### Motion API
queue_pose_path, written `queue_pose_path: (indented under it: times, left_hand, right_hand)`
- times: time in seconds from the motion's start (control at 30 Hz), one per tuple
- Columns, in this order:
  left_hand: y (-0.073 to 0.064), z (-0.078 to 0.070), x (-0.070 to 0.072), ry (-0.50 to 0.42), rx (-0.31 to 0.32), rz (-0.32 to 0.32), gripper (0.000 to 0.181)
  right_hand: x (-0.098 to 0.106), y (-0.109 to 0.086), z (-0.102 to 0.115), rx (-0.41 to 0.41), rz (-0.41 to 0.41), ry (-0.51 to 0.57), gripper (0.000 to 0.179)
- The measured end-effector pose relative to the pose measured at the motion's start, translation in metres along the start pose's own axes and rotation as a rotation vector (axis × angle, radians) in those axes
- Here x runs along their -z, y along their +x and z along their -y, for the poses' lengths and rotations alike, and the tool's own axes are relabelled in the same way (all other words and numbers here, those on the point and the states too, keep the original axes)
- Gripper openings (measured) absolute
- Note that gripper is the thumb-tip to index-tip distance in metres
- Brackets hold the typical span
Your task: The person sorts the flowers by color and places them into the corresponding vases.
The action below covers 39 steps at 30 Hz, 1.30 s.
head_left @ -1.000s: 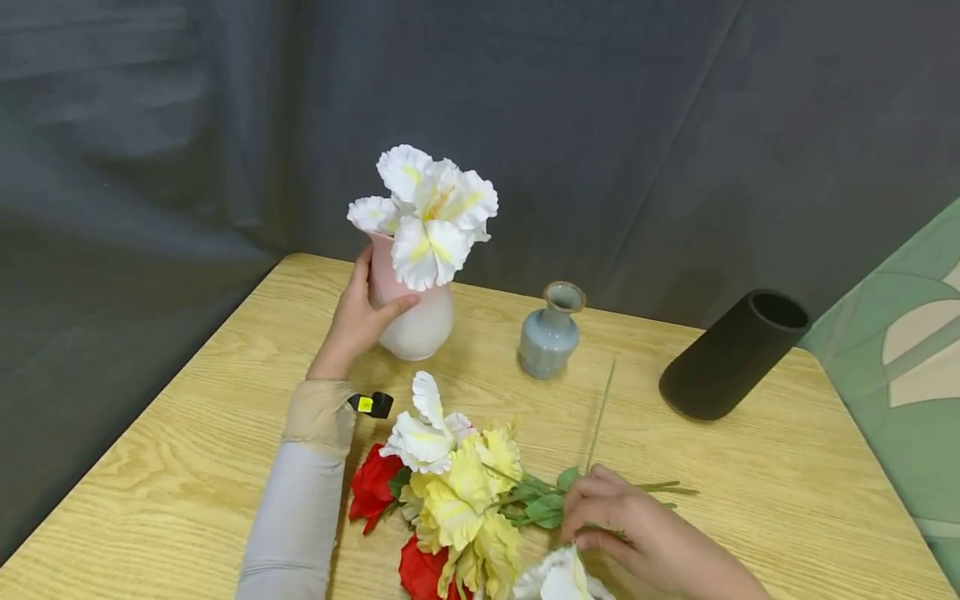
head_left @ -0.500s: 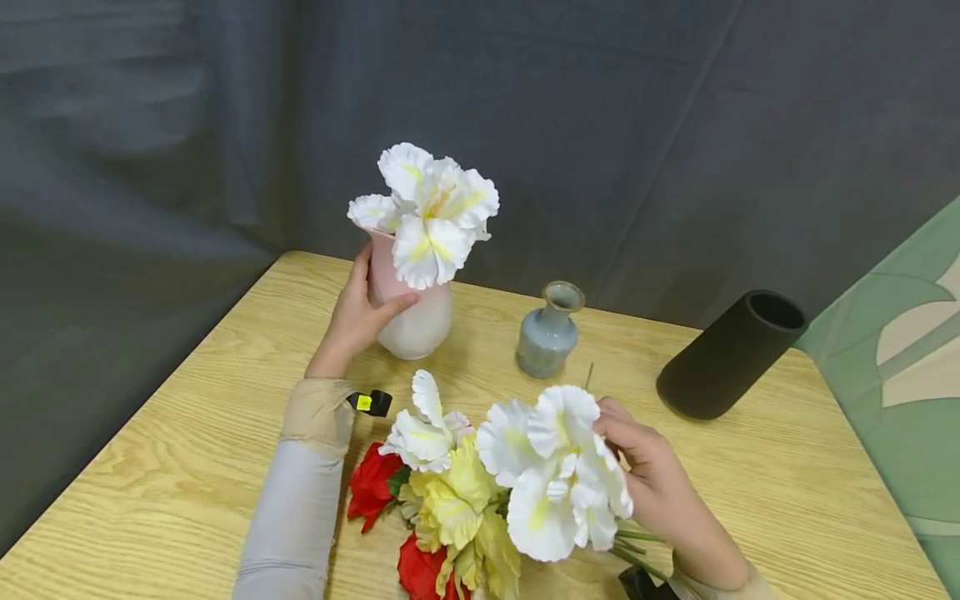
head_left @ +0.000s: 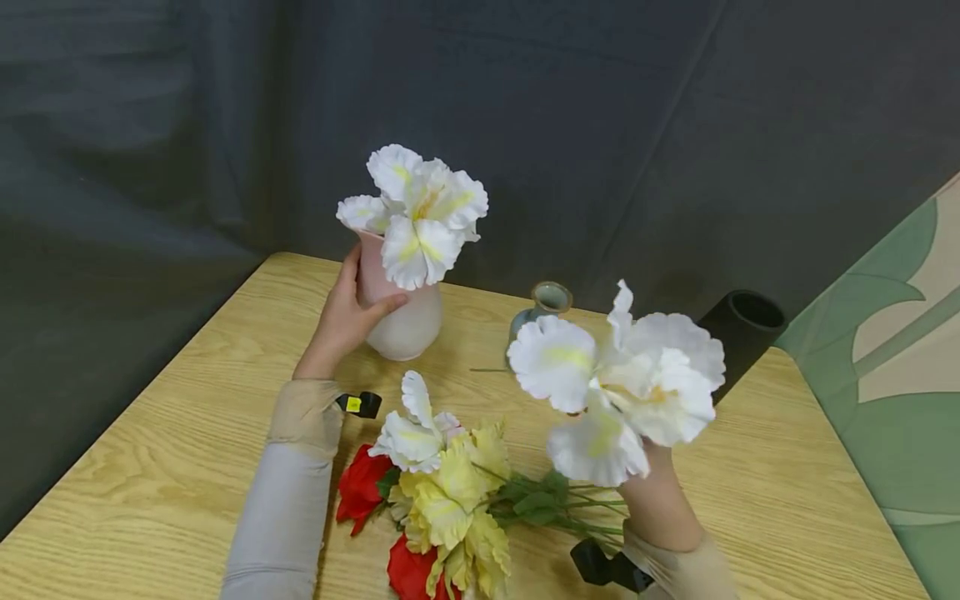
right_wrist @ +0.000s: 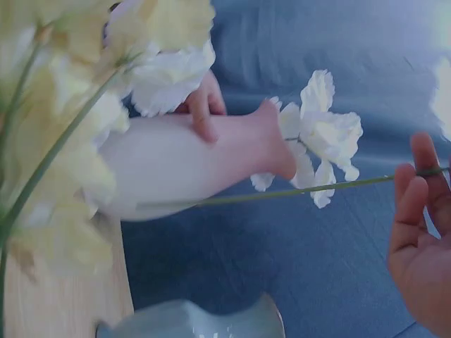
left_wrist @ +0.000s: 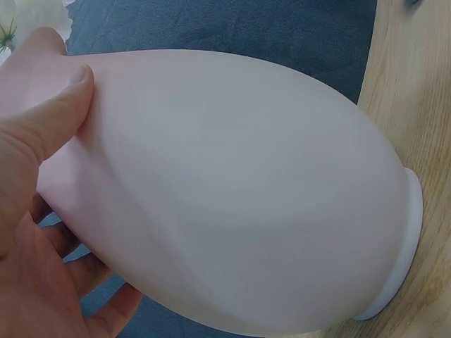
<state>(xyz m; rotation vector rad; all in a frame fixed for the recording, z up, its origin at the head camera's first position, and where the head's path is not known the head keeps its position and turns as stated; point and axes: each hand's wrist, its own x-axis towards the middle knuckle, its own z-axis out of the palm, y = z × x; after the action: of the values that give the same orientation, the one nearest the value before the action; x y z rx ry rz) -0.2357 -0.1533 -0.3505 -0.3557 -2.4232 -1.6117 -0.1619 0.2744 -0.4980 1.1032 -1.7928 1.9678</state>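
Observation:
A vase [head_left: 408, 329], pink at the neck and white below, stands on the table with one white iris-like flower [head_left: 427, 221] in its mouth. My left hand [head_left: 348, 312] grips its neck, thumb [left_wrist: 60, 113] across the front. In my right hand [right_wrist: 426, 246], the fingers pinch the thin green stem [right_wrist: 282, 192] of a second white flower [head_left: 555, 358]. That bloom hides most of the right hand in the head view. The stem points left, and its end overlaps the vase body in the right wrist view.
Yellow flowers [head_left: 442, 504], red flowers [head_left: 363, 487] and another white flower [head_left: 408, 442] lie in front, green stems [head_left: 592, 504] pointing right. Behind the held bloom stand a small blue-grey vase [head_left: 551, 296] and a slanted black vase [head_left: 750, 325]. A dark curtain [head_left: 562, 125] hangs behind.
My right hand has lifted the white flower from the pile, raising it and turning its stem toward the pink vase. The left hand keeps its grip. The head view has shifted slightly.

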Motion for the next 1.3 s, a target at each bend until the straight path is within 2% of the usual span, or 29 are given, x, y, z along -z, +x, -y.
queue_pose_path:
  times: [0.03, 0.07, 0.1, 0.13, 0.17, 0.23, 0.27, 0.33, 0.47, 0.53, 0.57, 0.6, 0.67, 0.77, 0.83, 1.0, 1.13, 1.2, 1.3]
  left_hand:
    - [0.000, 0.000, -0.001, 0.001, 0.000, -0.002, 0.100]
    - [0.000, 0.000, -0.001, -0.002, -0.002, -0.003, 0.099]
    - [0.000, 0.000, -0.002, -0.004, -0.001, -0.004, 0.099]
    - [0.000, 0.000, -0.003, -0.006, -0.004, -0.005, 0.099]
    - [0.000, 0.000, -0.003, -0.002, -0.006, -0.007, 0.099]
    - [0.000, -0.001, -0.004, 0.001, -0.015, -0.014, 0.098]
    - [0.000, -0.001, -0.004, 0.002, -0.019, -0.015, 0.098]
    - [0.000, -0.002, -0.004, 0.008, -0.025, -0.018, 0.098]
    - [0.000, -0.002, -0.004, 0.002, -0.027, -0.018, 0.098]
    - [0.000, -0.002, -0.004, -0.002, -0.027, -0.019, 0.098]
    - [0.000, -0.002, -0.005, -0.005, -0.026, -0.019, 0.098]
    - [0.001, -0.002, -0.005, -0.004, -0.025, -0.019, 0.098]
    - [0.001, -0.002, -0.006, -0.009, -0.027, -0.020, 0.098]
    - [0.001, -0.002, -0.006, -0.003, -0.016, -0.015, 0.098]
    - [0.001, -0.001, -0.006, 0.002, -0.004, -0.012, 0.099]
    - [0.002, -0.001, -0.005, 0.019, 0.027, -0.015, 0.100]
    - [0.001, -0.002, -0.004, 0.006, 0.027, -0.015, 0.098]
    - [0.000, -0.003, -0.005, -0.004, 0.028, -0.009, 0.098]
    - [-0.001, -0.002, -0.006, -0.004, 0.032, -0.006, 0.099]
  right_hand:
    - [-0.014, 0.020, 0.013, 0.032, 0.042, 0.237, 0.031]
    - [-0.030, 0.041, 0.030, 0.074, 0.058, 0.256, 0.030]
    - [-0.042, 0.059, 0.043, 0.118, 0.119, 0.449, 0.033]
    - [-0.058, 0.075, 0.065, 0.105, 0.112, 0.587, 0.036]
    - [-0.074, 0.083, 0.093, -0.015, -0.021, 0.677, 0.034]
    - [-0.097, 0.104, 0.127, 0.001, -0.069, 0.634, 0.031]
    - [-0.104, 0.109, 0.139, -0.026, -0.101, 0.625, 0.033]
    - [-0.112, 0.115, 0.154, -0.031, -0.125, 0.569, 0.042]
    - [-0.108, 0.117, 0.148, 0.044, -0.099, 0.532, 0.042]
    - [-0.107, 0.119, 0.142, 0.124, -0.062, 0.618, 0.039]
    - [-0.109, 0.122, 0.141, 0.169, -0.057, 0.620, 0.034]
    - [-0.111, 0.125, 0.139, 0.214, -0.066, 0.560, 0.030]
    - [-0.117, 0.129, 0.139, 0.290, -0.086, 0.516, 0.022]
    - [-0.123, 0.133, 0.139, 0.331, -0.139, 0.366, 0.013]
    - [-0.124, 0.131, 0.140, 0.307, -0.131, 0.458, 0.013]
    - [-0.128, 0.132, 0.144, 0.267, -0.194, 0.558, 0.013]
    - [-0.136, 0.139, 0.153, 0.224, -0.218, 0.540, 0.013]
    - [-0.138, 0.146, 0.157, 0.167, -0.209, 0.520, 0.015]
    - [-0.139, 0.159, 0.163, 0.039, -0.253, 0.376, 0.024]
